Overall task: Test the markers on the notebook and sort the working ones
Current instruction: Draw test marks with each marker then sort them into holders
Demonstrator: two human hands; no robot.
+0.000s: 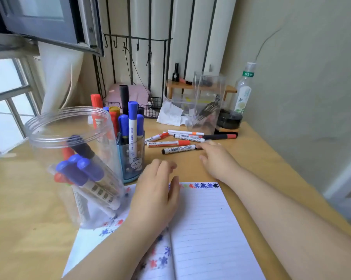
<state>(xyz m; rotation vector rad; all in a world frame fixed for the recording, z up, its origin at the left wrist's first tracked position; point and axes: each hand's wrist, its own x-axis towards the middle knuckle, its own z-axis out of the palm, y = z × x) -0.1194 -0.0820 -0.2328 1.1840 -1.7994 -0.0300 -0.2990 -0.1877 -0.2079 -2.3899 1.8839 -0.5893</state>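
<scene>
An open notebook (202, 229) lies on the wooden tabletop (29, 209), and everything else is placed from it. Its lined pages carry rows of small ink blots in blue, red, black and other colours along the top edge and down the left page.

The left hand (154, 195) lies palm down on the notebook's upper left part, fingers relaxed and slightly spread, its grip open and holding nothing. The right hand (217, 160) reaches out beyond the notebook's top edge, fingers extended, its grip also open; the fingertips are at the cap end of a black marker (179, 148), though motion blur hides whether they touch it.

That marker is the nearest of a loose pile of markers (188, 137) lying flat on the tabletop beyond the notebook, red and black ones among them, some crossing each other.

On the notebook's left page stands a clear jar (69, 158), holding several leaning markers with blue, red and black caps. Just beyond the notebook's upper left corner, beside the jar, a blue cup (131, 160) holds upright markers, mostly blue-capped.

Farther back from the notebook stand a clear box (208, 102) and a plastic bottle (244, 91) near the wall.
</scene>
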